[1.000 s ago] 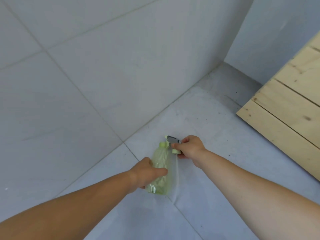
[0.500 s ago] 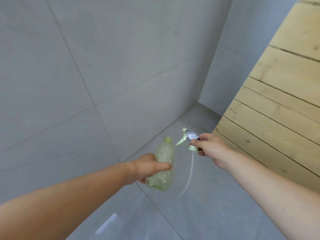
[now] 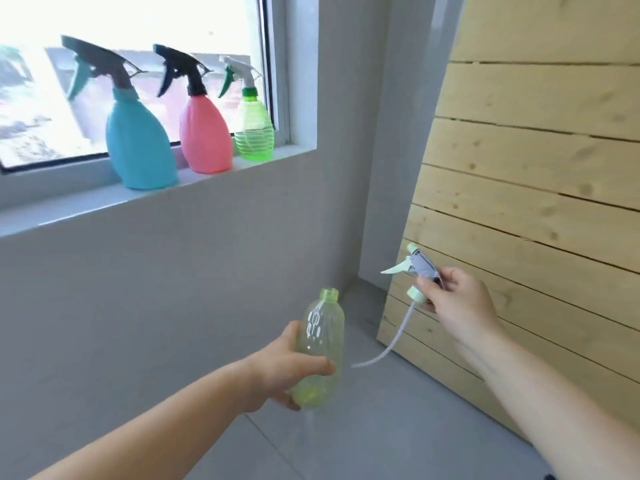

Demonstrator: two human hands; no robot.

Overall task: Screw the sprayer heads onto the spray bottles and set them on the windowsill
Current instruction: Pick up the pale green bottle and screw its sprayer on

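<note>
My left hand (image 3: 287, 370) grips a pale green see-through bottle (image 3: 323, 336) around its lower half; the bottle stands upright with its threaded neck bare. To its right my right hand (image 3: 453, 301) holds a grey and pale green sprayer head (image 3: 417, 268) by its collar, apart from the bottle. The head's white tube (image 3: 391, 344) hangs down and curls left, outside the bottle. On the windowsill (image 3: 86, 209) at upper left stand three capped spray bottles: blue (image 3: 138, 147), pink (image 3: 206, 136) and bright green (image 3: 254, 131).
A grey wall runs below the sill. A pale wooden plank panel (image 3: 536, 188) leans at the right, close behind my right hand. The floor is grey tile. The sill has bare room left of the blue bottle and at its front edge.
Both hands have risen from the floor with bottle and sprayer head. The head is farther from the bottle. My view has tilted up, and the windowsill with its three bottles has come into sight.
</note>
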